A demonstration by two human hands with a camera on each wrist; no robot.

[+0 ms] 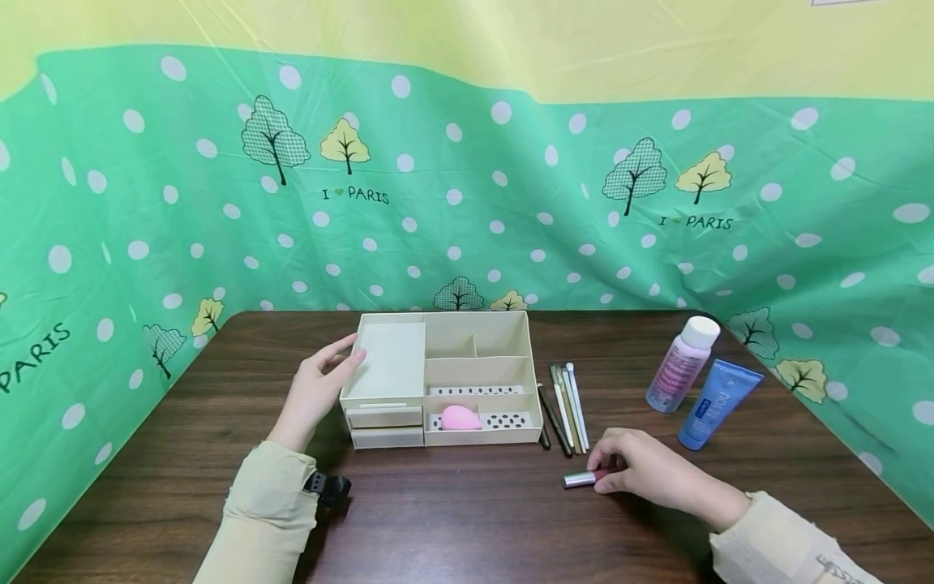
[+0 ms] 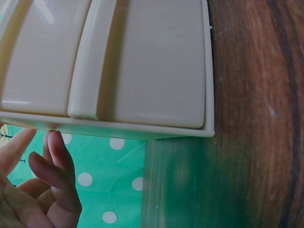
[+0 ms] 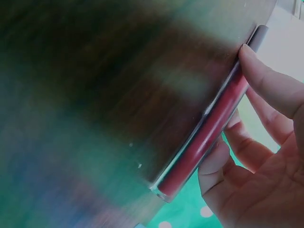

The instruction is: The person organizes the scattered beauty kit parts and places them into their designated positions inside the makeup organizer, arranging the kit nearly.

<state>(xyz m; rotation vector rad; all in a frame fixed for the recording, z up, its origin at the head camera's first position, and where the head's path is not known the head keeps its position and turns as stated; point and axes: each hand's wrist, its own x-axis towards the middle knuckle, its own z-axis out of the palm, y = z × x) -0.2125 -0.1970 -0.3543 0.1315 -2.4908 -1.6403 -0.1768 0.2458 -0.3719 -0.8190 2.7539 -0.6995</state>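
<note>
On the table stands a cream desk organizer point(image 1: 481, 371) with small drawers on its left and open compartments on its right. A pink makeup sponge point(image 1: 461, 418) lies in the front compartment. My left hand point(image 1: 314, 391) rests at the organizer's left side, its fingers fairly straight; the left wrist view has the fingertips along the wall below the drawer fronts point(image 2: 156, 61). Right of the organizer, my right hand point(image 1: 645, 468) pinches a red lip gloss tube point(image 1: 581, 479) with a silver cap, low over the tabletop. Thumb and fingers hold the tube point(image 3: 209, 135) from opposite sides.
Several makeup brushes and pencils point(image 1: 569, 410) lie side by side just right of the organizer. Farther right stand a pink-and-blue bottle point(image 1: 682, 365) with a white cap and a blue squeeze tube point(image 1: 718, 404). A green dotted cloth point(image 1: 452, 219) hangs behind the brown table point(image 1: 438, 519).
</note>
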